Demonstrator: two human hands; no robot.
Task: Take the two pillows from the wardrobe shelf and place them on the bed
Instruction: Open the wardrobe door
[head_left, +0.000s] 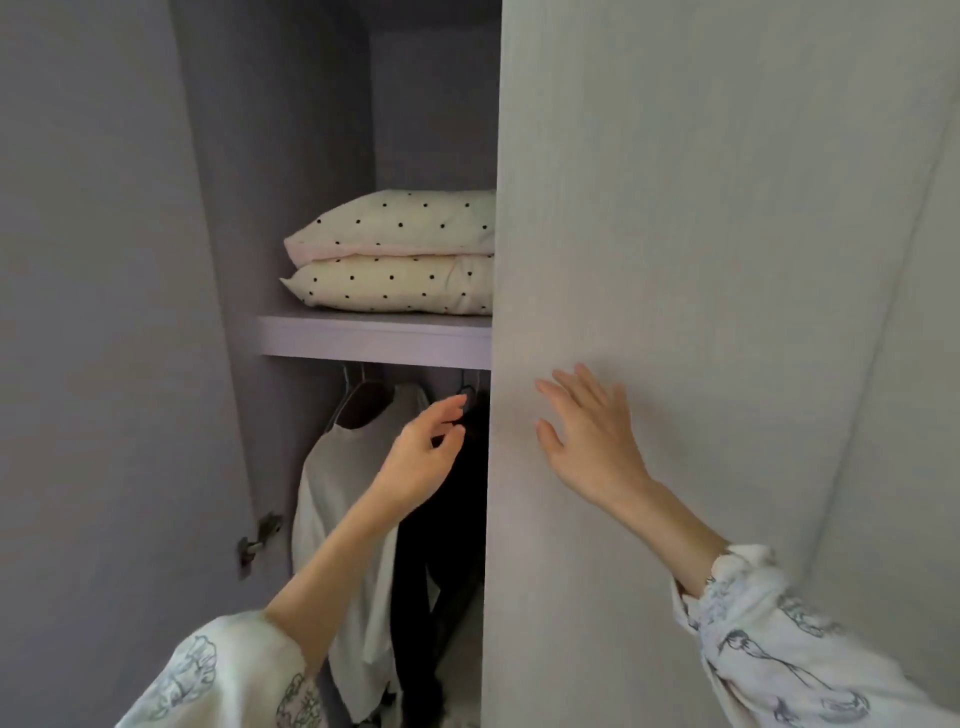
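Note:
Two cream pillows with black dots lie stacked on the wardrobe shelf (374, 336): the upper pillow (405, 221) rests on the lower pillow (400, 288). Their right ends are hidden behind the right wardrobe door (675, 234). My left hand (423, 452) reaches into the open left half below the shelf, fingers apart and empty, near the door's inner edge. My right hand (587, 431) lies flat on the front of the right door, fingers spread, holding nothing.
Below the shelf hang a white garment (343, 499) and a dark garment (447, 545) on hangers. The left wardrobe door (104, 364) stands swung open, its hinge (260, 538) showing low on the side wall. The bed is out of view.

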